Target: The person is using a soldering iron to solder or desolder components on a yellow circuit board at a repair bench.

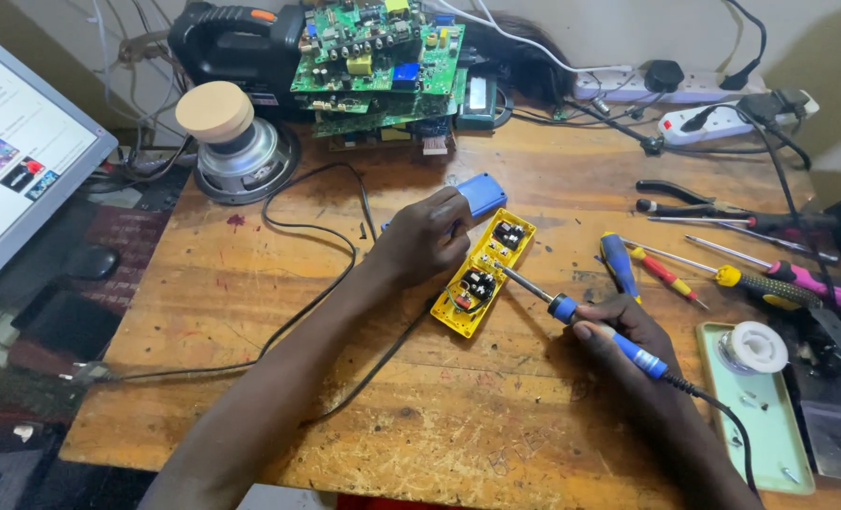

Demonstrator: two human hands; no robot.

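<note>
**Soldering iron tip at open yellow switch housing**

While the left hand [427, 238] presses down on the upper end of the yellow housing [486, 272], its fingers curl over the rim and steady it on the wooden worktop [250, 312]. A blue part [477, 195] sits just beyond that hand, touching the housing's far end. Housing lies tilted, open side up, black switch blocks visible inside. Right hand [619, 331] grips a blue-handled soldering iron [586, 321], fingers closed round the handle; the metal tip reaches into the housing near its middle. Iron's black cord runs off toward the near right edge.

Nearby, right: screwdrivers [661, 274], pliers [685, 196], a solder spool [757, 348] on a pale green tray [770, 444]. Far edge: stacked green circuit boards [383, 57], a loudspeaker [241, 156]. A monitor [19, 151] stands left.
</note>
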